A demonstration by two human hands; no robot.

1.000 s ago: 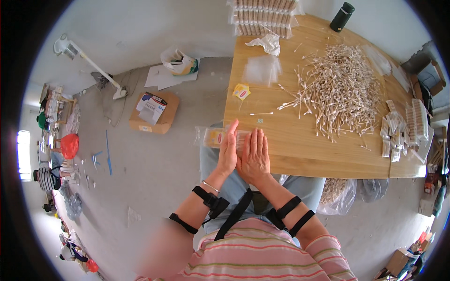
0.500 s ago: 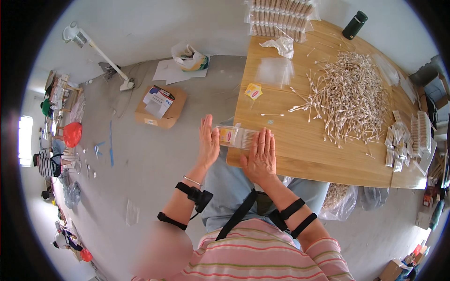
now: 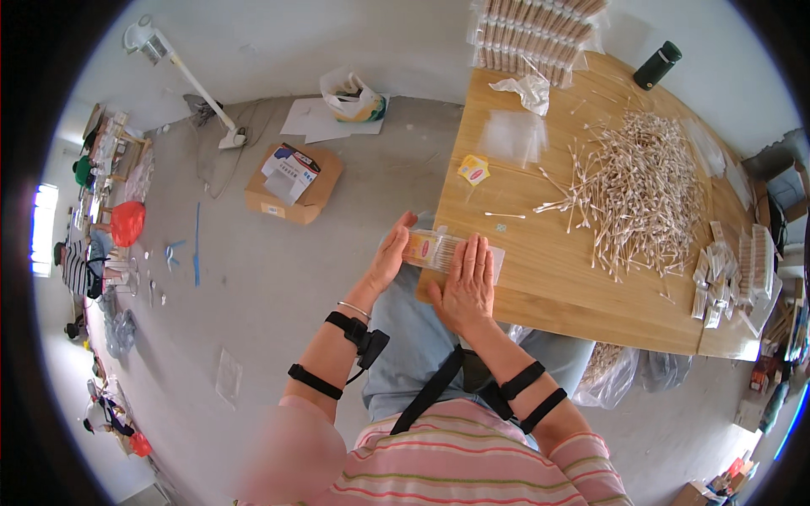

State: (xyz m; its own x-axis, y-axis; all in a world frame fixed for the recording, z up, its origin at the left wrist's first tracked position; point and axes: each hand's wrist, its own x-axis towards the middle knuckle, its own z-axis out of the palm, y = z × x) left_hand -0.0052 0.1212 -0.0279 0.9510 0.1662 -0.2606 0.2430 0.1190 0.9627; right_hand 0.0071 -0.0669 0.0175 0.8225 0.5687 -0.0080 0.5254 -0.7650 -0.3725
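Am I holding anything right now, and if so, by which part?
The cotton swab packet: the left grip is at its left end; the right grip lies flat across its right half. Whether either curls beneath it is hidden.

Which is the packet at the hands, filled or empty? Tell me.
Filled: cotton swabs show through the clear plastic packet, left of the right hand.

From my remote station, I read the bench (image 3: 548, 291), toward three o'clock, as tan wood grain. At dial centre, the packet (image 3: 443, 250) reads clear, its label yellow and red. Swab heap (image 3: 645, 194), half past two: white tips, pale tan sticks. Flask (image 3: 657, 66), two o'clock: dark green. Shirt (image 3: 464, 460), six o'clock: pink, striped red, green, white.
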